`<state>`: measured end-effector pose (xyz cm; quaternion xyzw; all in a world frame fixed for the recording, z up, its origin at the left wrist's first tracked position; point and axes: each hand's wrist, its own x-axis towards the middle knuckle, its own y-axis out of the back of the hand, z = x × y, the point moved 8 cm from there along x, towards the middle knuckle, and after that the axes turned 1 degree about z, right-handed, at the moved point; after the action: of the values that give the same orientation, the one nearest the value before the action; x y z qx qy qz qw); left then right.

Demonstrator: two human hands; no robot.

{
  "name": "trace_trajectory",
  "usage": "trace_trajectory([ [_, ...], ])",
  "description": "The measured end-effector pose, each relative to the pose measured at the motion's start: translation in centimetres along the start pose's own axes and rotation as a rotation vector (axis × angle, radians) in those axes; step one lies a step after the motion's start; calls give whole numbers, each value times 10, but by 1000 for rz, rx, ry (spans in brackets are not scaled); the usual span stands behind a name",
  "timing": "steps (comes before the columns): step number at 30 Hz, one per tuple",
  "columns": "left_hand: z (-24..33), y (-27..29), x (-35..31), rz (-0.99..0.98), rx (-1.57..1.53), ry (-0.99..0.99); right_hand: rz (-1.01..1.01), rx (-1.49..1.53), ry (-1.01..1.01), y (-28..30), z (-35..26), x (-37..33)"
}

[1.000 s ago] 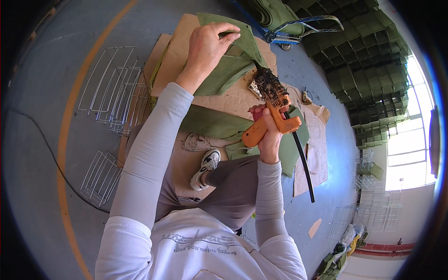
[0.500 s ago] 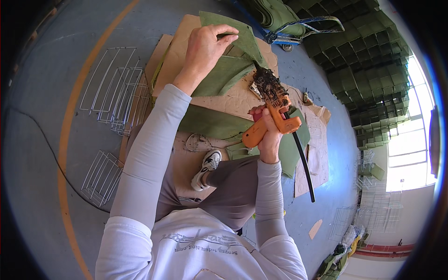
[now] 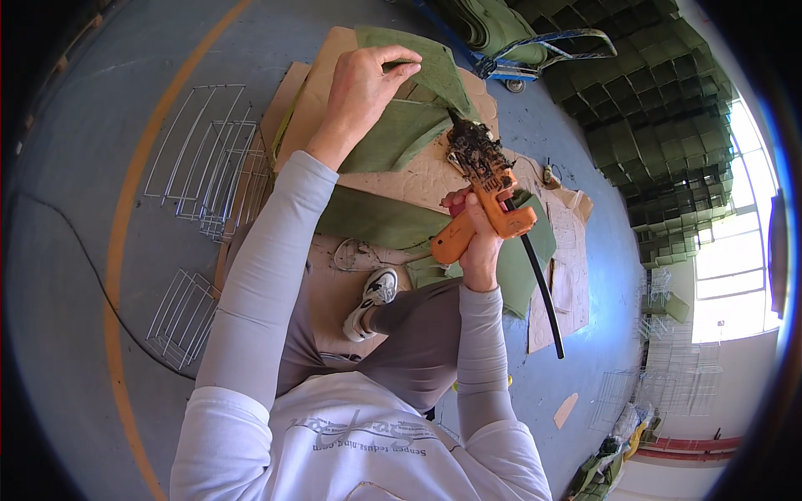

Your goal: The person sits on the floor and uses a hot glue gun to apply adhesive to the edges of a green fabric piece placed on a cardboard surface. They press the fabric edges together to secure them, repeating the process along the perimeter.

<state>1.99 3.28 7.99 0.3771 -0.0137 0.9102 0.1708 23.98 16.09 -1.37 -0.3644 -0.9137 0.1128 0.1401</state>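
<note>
My right hand [image 3: 479, 255] is wrapped round the handle of an orange glue gun [image 3: 454, 237], its front caked with black glue. From its back sticks a long black glue stick [image 3: 544, 292]. The nozzle reaches the lower corner of a raised green felt flap [image 3: 436, 77]; whether it touches the felt I cannot tell. Up at the flap's upper left, my left hand [image 3: 357, 90] pinches its edge between thumb and fingers. Beneath lies more of the green felt [image 3: 391, 138], with a folded edge, on brown cardboard [image 3: 332, 52].
Another green felt piece [image 3: 380, 219] lies nearer my legs. Wire frames [image 3: 205, 159] stand on the floor at left, by a dark cable [image 3: 79, 238]. A blue trolley [image 3: 535, 42] carries green rolls at the far side. Stacked green felt boxes [image 3: 635, 108] fill the right.
The glue gun has shifted slightly left, along with my right hand. My left hand has also moved a little left, still pinching the felt flap.
</note>
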Motion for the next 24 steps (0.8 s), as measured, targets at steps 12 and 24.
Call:
trace_trajectory([
  [12, -10, 0, -1, 22, -30, -6, 27, 15, 27, 1, 0, 1],
  [24, -12, 0, -1, 51, -79, -13, 35, 20, 35, -3, 0, 0],
])
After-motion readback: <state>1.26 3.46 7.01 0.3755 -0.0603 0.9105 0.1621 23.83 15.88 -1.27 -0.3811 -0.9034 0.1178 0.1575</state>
